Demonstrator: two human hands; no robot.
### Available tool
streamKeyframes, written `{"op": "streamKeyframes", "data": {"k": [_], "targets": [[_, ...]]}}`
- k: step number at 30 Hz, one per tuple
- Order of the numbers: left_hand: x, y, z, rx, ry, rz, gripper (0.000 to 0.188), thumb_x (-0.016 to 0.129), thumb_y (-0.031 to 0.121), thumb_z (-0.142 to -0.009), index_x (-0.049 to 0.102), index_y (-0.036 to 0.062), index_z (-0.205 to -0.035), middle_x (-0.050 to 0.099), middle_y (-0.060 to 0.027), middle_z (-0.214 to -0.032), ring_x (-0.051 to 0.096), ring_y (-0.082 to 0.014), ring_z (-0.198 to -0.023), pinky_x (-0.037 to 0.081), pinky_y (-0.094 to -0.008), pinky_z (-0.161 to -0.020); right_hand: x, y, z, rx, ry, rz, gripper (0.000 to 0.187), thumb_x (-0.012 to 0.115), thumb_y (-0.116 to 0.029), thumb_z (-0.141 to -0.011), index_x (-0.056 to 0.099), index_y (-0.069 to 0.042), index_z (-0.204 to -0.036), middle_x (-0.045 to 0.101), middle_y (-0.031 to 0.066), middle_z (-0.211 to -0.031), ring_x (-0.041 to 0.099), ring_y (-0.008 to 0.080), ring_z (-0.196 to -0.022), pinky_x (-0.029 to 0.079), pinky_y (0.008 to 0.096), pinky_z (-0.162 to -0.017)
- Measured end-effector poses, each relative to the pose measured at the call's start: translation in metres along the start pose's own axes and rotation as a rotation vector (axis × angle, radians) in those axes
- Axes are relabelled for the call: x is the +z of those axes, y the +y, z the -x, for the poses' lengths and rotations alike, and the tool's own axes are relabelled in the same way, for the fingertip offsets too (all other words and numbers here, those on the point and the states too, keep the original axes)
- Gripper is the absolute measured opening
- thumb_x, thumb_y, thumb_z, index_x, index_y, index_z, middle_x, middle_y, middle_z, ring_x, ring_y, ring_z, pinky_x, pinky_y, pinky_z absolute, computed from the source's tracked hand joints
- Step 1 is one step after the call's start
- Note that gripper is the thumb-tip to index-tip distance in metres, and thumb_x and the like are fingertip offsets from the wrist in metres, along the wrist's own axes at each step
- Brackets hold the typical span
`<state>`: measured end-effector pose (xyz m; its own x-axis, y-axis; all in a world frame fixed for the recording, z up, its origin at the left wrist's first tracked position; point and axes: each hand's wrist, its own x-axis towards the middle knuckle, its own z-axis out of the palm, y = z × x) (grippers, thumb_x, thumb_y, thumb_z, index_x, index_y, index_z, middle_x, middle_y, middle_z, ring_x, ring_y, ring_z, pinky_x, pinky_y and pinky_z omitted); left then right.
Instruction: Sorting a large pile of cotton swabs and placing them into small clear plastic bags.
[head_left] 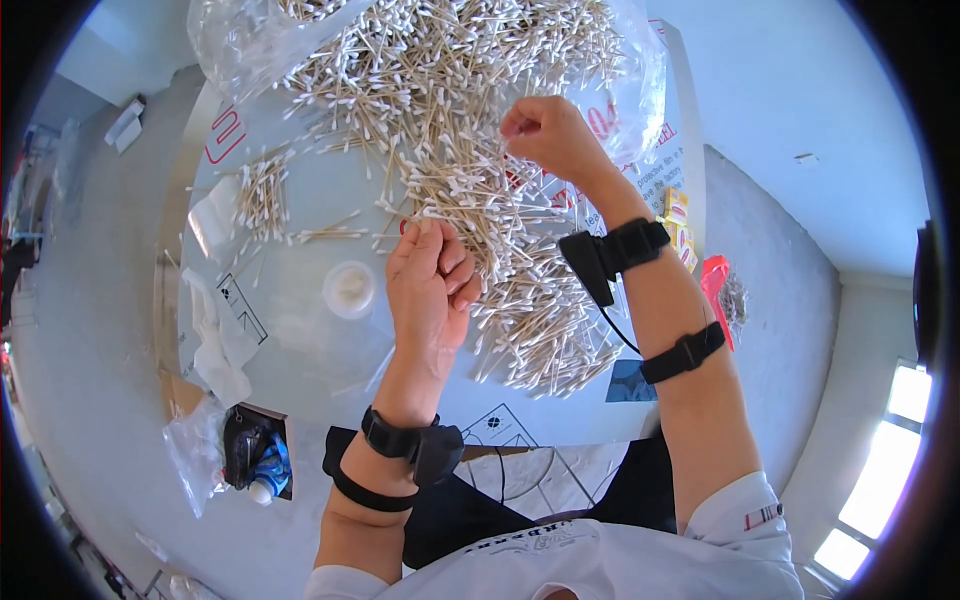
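A large heap of cotton swabs (450, 60) with wooden sticks and white tips spreads from the far side of the table toward me. My left hand (432, 265) is closed, thumb and forefinger pinched at the heap's left edge; whatever lies between them is too small to make out. Farther off and to the right, my right hand (550, 138) hovers over the heap with its fingers curled in, hiding anything they hold. A nearer pile of swabs (545, 325) lies right of my left hand. Just left of that hand stands a small round white container (350, 289).
A smaller swab bunch (262, 195) lies at the left beside white sheets (213, 220). Clear plastic (240, 50) surrounds the far heap. Yellow boxes (677, 225) and a red bag (714, 285) are at the right edge. A blue bottle (270, 475) sits below the table's left corner.
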<state>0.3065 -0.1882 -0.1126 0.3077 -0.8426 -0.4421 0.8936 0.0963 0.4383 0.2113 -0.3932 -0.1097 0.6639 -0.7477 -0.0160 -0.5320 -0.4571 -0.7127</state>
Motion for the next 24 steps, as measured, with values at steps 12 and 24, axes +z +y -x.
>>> {"op": "streamKeyframes", "data": {"k": [12,24], "targets": [[0.002,-0.002,0.0,-0.008,0.003,0.014,0.02,0.047,0.021,-0.097,0.049,0.0077,-0.083,0.037,0.003,-0.064,0.031,-0.005,-0.048,0.024,-0.0191,-0.037,-0.006,-0.016,-0.027,-0.241,0.452,0.205,0.019,0.058,-0.008,-0.069,0.069,-0.011,-0.084,0.065,0.0084,-0.082,0.063,0.028,-0.077,0.051,0.0386,-0.067],[0.005,-0.001,0.001,-0.038,0.017,-0.009,0.017,0.046,0.021,-0.097,0.049,0.0087,-0.085,0.037,0.0031,-0.064,0.03,-0.005,-0.049,0.024,-0.019,-0.037,0.002,0.015,-0.031,-0.356,0.508,0.391,0.017,0.058,-0.006,-0.074,0.069,-0.01,-0.086,0.062,0.0093,-0.081,0.061,0.0274,-0.069,0.049,0.0329,-0.064]]}}
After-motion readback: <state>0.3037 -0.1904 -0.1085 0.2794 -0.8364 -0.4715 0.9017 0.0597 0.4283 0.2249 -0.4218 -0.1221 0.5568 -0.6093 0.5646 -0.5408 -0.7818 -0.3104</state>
